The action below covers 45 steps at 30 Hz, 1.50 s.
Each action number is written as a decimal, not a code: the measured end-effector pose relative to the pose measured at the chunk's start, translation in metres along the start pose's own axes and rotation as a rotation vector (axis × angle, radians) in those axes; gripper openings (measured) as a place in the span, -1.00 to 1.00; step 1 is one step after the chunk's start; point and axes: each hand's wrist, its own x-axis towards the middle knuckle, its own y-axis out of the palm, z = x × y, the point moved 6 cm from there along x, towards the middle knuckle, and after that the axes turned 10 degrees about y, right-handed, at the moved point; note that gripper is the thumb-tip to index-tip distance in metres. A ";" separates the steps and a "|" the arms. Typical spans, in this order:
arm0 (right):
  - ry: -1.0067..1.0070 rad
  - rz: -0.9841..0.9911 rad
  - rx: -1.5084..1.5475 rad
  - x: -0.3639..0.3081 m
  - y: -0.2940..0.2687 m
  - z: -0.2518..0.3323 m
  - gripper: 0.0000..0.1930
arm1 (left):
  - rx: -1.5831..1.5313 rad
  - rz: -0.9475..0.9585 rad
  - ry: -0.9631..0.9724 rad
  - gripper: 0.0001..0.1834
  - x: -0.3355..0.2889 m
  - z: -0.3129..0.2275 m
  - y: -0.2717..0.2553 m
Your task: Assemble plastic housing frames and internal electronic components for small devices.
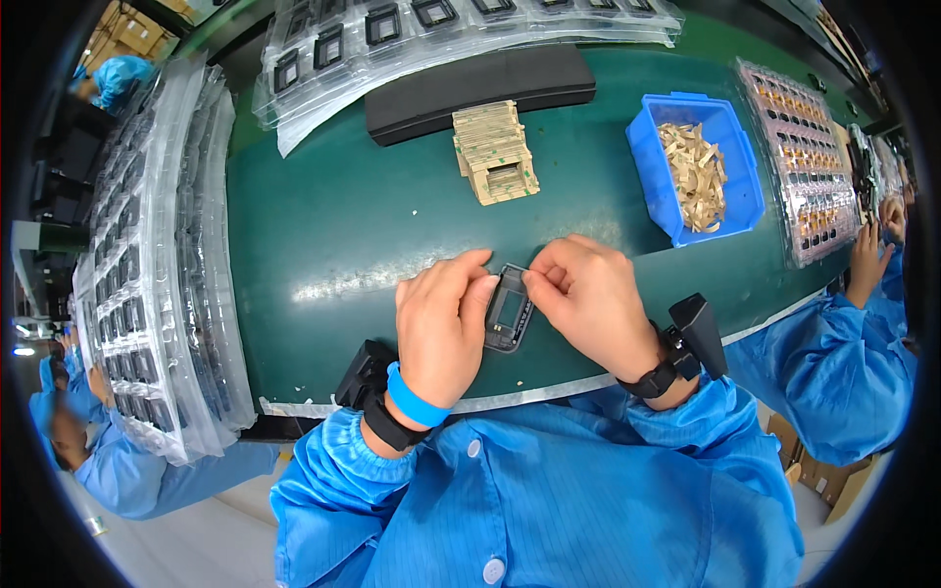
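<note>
Grn bench (323, 216): LH (440, 318) & RH (593, 294) curl inward, holding gray frame (503, 339).

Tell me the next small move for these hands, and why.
Perhaps steady the grey frame with the left hand and lightly press along its upper edge with the right hand: both hands are at that end, thumbs beside the rim, while its lower end lies uncovered.
</note>
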 end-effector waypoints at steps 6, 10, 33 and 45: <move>0.028 -0.072 -0.114 -0.007 -0.005 0.002 -0.84 | 0.176 0.068 0.230 -0.77 -0.023 -0.038 -0.001; 0.034 0.004 -0.162 -0.015 -0.006 0.003 -0.82 | 0.280 0.016 0.315 -0.74 -0.033 -0.040 0.004; -0.422 0.124 -0.218 -0.022 -0.002 0.021 -0.67 | 0.401 0.027 0.375 -0.77 -0.046 -0.026 0.003; -0.817 0.444 -0.478 0.012 0.032 0.065 -0.91 | 0.322 -0.001 0.356 -0.69 -0.043 -0.029 0.001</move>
